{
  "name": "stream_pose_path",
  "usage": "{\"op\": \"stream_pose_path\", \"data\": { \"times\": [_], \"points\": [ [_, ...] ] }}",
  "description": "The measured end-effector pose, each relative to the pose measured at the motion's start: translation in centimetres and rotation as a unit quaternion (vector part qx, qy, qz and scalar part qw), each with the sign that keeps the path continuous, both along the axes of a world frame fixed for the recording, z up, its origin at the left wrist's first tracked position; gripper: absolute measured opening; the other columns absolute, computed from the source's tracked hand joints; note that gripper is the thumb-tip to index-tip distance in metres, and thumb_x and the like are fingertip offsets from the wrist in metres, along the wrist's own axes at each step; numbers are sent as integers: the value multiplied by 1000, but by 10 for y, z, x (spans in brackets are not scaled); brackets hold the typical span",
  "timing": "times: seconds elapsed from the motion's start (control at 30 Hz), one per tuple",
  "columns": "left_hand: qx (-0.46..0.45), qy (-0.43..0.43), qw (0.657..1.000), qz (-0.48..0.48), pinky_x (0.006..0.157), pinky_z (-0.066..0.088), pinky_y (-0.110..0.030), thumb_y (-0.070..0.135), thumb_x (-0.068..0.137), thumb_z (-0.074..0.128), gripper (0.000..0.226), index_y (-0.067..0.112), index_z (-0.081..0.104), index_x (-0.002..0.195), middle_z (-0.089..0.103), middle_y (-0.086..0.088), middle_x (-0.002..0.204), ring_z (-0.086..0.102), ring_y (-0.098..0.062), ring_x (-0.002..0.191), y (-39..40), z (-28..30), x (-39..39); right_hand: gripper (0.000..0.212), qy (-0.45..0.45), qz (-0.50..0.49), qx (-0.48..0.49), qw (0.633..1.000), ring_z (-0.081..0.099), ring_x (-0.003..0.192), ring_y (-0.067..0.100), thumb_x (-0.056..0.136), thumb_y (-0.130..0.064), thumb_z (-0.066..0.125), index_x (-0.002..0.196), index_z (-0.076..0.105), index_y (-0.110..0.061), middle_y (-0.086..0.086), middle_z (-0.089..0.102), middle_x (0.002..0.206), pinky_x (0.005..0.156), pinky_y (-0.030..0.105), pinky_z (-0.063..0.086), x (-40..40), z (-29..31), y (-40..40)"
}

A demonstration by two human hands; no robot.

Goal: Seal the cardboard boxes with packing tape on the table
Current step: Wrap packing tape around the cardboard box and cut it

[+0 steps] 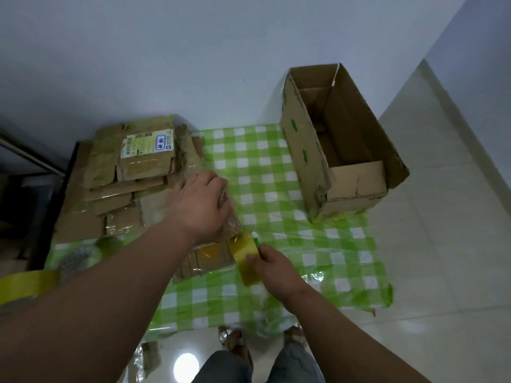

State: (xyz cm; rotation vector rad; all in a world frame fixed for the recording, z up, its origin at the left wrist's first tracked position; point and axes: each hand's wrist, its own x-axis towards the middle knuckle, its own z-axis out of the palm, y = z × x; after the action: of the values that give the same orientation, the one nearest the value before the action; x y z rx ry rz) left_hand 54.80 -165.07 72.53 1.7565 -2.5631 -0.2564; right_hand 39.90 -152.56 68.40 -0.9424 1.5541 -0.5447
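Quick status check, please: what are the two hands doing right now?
Left hand pressing down on small cardboard box. Right hand gripping yellow tape roll at box's edge. Nothing in the way.

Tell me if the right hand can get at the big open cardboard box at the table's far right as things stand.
Probably yes, once freed: the right hand grips the yellow packing tape roll, and only bare green checked tablecloth lies between it and the big open cardboard box.

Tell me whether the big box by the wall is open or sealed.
Open: the big box has its top flaps up, and its inside walls and floor show.
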Motion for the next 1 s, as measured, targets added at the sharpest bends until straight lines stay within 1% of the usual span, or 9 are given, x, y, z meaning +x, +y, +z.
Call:
{"op": "stream_pose_path", "data": {
  "times": [0.13,0.27,0.43,0.53,0.63,0.77,0.83,0.9,1.0],
  "points": [
    [100,-64,993,2,120,5,-50,80,80,42,94,30,16,155,13,6,161,18,-19,147,6,-4,1,28,-11,9,-4,1000,42,68,10,101,-29,50,75,45,-19,-3,46,74,64,31,32,-5,0,2],
    [128,-68,989,20,120,-1,-53,72,82,50,98,29,3,157,2,8,164,10,-17,150,8,-6,1,29,-45,26,-5,999,48,82,17,102,-30,49,94,54,-2,11,56,90,76,37,40,-5,-3,9],
    [129,-47,990,39,121,-2,-50,64,82,60,99,28,7,157,4,9,164,11,-12,149,10,-5,1,23,-62,60,-6,996,59,100,30,101,-25,50,111,59,-5,16,63,109,92,46,45,-6,-6,14],
    [126,-39,990,43,121,-1,-50,63,81,63,101,27,8,157,5,9,164,9,-10,150,8,-7,3,16,-58,81,-16,995,54,85,18,101,-26,50,98,58,-12,5,59,92,82,41,45,-9,-9,12],
    [123,-20,991,54,120,-1,-49,60,78,68,100,26,14,156,12,7,164,10,-9,149,6,-11,3,27,-31,93,-17,995,45,70,10,101,-32,50,76,46,-23,-5,48,75,71,34,37,-11,-11,11],
    [99,45,990,93,121,-1,-47,56,73,75,96,25,24,147,30,3,158,24,-12,146,12,-17,2,30,-15,87,-26,996,49,73,16,101,-37,50,74,46,-24,-4,49,75,71,36,40,-10,-14,11],
    [94,40,990,99,121,-1,-47,58,73,74,97,26,23,149,26,3,160,14,-12,149,16,-20,4,32,-6,86,-26,996,52,78,23,100,-41,49,77,48,-20,0,51,77,75,42,43,-9,-13,9],
    [70,24,992,102,121,2,-46,61,74,72,88,28,31,145,20,6,162,6,-14,151,22,-20,6,35,4,84,-25,996,49,76,23,100,-43,49,77,48,-16,2,49,76,73,43,41,-8,-13,9],
    [34,1,990,140,115,14,-47,66,73,69,80,37,41,141,24,4,157,16,-26,145,34,-15,2,36,12,79,-22,997,48,76,21,100,-44,48,80,50,-14,2,50,76,74,44,42,-7,-12,9]
  ]
}}
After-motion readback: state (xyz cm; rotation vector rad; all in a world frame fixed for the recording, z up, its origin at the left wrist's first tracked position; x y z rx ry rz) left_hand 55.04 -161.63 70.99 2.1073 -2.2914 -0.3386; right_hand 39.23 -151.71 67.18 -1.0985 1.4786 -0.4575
